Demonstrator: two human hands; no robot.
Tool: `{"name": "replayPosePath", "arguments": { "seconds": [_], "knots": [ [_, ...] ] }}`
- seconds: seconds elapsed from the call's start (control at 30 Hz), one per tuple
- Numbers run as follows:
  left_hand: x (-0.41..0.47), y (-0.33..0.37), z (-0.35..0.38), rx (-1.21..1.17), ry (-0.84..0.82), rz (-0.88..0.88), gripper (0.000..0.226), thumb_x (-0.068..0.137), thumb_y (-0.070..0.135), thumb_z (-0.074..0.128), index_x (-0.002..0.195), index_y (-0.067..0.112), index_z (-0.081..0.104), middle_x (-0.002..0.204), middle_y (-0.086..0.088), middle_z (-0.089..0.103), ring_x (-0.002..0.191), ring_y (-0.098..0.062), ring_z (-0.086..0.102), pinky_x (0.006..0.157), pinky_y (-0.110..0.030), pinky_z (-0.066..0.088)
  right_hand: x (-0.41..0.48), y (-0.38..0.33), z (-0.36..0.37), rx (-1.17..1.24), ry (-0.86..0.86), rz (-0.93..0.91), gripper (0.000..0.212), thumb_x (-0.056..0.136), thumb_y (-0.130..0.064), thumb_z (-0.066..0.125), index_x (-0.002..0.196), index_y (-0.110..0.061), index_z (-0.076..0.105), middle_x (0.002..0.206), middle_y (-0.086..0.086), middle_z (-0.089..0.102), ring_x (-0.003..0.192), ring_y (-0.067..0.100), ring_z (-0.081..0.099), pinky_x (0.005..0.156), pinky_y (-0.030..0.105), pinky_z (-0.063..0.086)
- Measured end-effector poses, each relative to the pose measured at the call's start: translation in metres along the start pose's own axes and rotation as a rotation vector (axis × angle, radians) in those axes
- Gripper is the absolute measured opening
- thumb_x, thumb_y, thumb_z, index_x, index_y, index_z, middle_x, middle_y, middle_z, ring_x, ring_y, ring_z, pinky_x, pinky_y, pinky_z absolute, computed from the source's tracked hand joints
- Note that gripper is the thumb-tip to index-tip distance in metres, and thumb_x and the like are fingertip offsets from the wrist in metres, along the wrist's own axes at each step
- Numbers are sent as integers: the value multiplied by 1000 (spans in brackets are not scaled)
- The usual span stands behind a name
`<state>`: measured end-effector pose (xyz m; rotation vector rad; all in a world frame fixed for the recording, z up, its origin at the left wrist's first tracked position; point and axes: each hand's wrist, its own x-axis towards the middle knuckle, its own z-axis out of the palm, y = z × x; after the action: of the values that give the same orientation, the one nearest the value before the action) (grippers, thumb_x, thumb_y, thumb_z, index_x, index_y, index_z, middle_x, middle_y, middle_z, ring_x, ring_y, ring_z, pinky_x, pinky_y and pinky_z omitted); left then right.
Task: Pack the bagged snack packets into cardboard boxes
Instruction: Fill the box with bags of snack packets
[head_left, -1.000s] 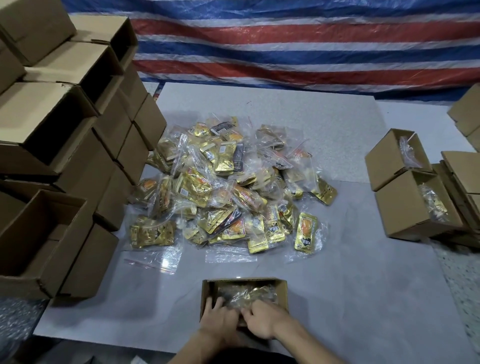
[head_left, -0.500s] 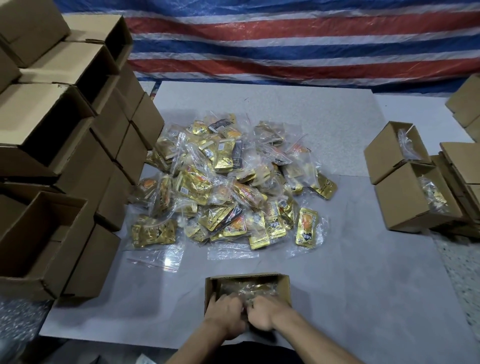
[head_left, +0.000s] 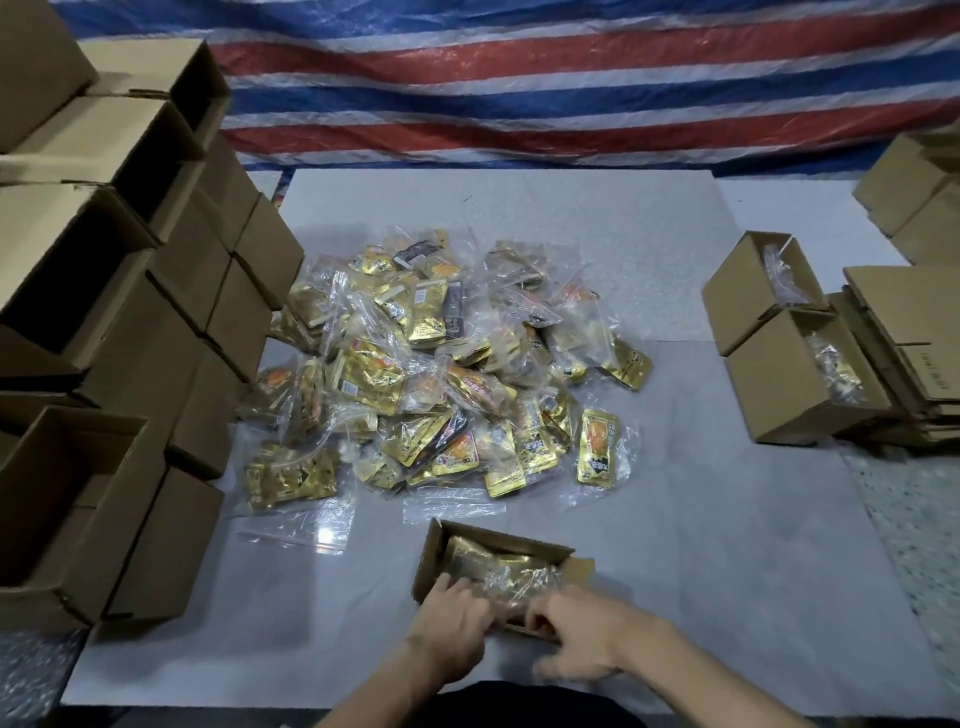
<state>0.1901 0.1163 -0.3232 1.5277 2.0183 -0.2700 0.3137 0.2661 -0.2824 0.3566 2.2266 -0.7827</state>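
- A pile of bagged snack packets (head_left: 441, 374) lay in the middle of a grey board (head_left: 727, 545).
- On the near side of the pile stood an open cardboard box (head_left: 427, 566), turned slightly askew, with a bag of packets (head_left: 498, 569) lying inside it.
- The left hand (head_left: 452, 629) reached over the box's near wall, its fingers bent onto the bag of packets.
- The right hand (head_left: 576, 639) sat at the same near wall; it was blurred, so its grip could not be told.
- Both hands covered the near wall of the box.
- An empty clear zip bag (head_left: 296, 530) lay flat at the pile's near-left edge.
- Left of the pile rose a stack of empty boxes (head_left: 130, 364), touching the pile's edge.
- Well to the right of the pile sat two filled boxes (head_left: 779, 384), on their sides, with flattened cardboard (head_left: 904, 353) just beyond them.
- Behind the pile hung a striped tarp (head_left: 519, 78).
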Motion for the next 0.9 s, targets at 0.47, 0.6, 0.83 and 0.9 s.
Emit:
{"name": "replayPosePath", "arguments": {
  "seconds": [0.47, 0.6, 0.83, 0.9],
  "knots": [
    [49, 73, -51, 97, 203, 195, 54, 91, 11, 40, 145, 19, 40, 150, -13, 35, 147, -30, 17, 121, -48, -6, -34, 49, 50, -293, 331, 383, 30, 93, -29, 50, 118, -19, 64, 124, 7, 63, 128, 25, 43, 109, 43, 25],
    [59, 87, -71, 6, 275, 252, 46, 91, 20, 42, 137, 23, 47, 140, -3, 46, 138, -24, 31, 119, -40, -2, -46, 72, 48, -244, 369, 519, 34, 93, -31, 50, 122, -18, 62, 128, 7, 61, 130, 25, 44, 110, 42, 29],
    [71, 87, -105, -37, 328, 243, 42, 96, 33, 43, 138, 32, 46, 134, 7, 49, 132, -18, 38, 117, -41, 13, -72, 119, 29, -75, 435, 717, 33, 92, -30, 50, 115, -11, 64, 124, 13, 60, 122, 29, 54, 101, 34, 40],
    [73, 85, -114, -88, 348, 236, 42, 98, 34, 44, 139, 33, 46, 133, 10, 49, 133, -15, 38, 118, -40, 11, -79, 133, 23, -26, 448, 766, 31, 90, -30, 50, 110, -12, 65, 122, 13, 61, 117, 29, 56, 98, 34, 42]
  ]
}}
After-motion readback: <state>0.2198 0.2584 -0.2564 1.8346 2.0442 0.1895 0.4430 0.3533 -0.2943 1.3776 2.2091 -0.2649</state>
